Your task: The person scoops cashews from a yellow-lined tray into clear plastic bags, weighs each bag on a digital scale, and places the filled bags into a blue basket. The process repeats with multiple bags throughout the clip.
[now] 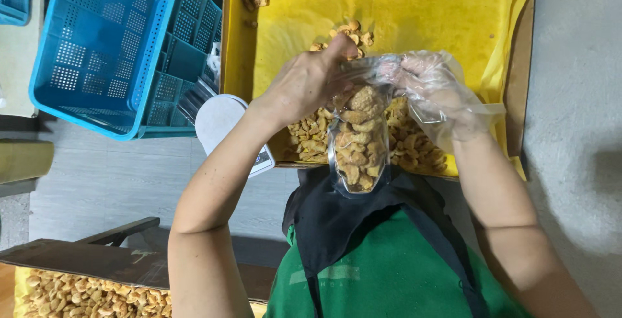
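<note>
Roughly full: clear pouch (358, 142) of fried snack pieces held over yellow-lined box (453, 26). Left hand (304, 85) pinches pouch mouth; gloved right hand (431, 88) pinches the opposite edge. Mouth unsealed; loose pieces (408, 143) remain in box.

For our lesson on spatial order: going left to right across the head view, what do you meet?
Blue crate → white scale → left hand → clear snack bag → gloved right hand → cardboard box edge.

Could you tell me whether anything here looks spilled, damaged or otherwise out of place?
Nothing stands out. The clear pouch hangs upright between the left hand and the gloved right hand, and the loose snack pieces stay inside the yellow-lined box.
</note>
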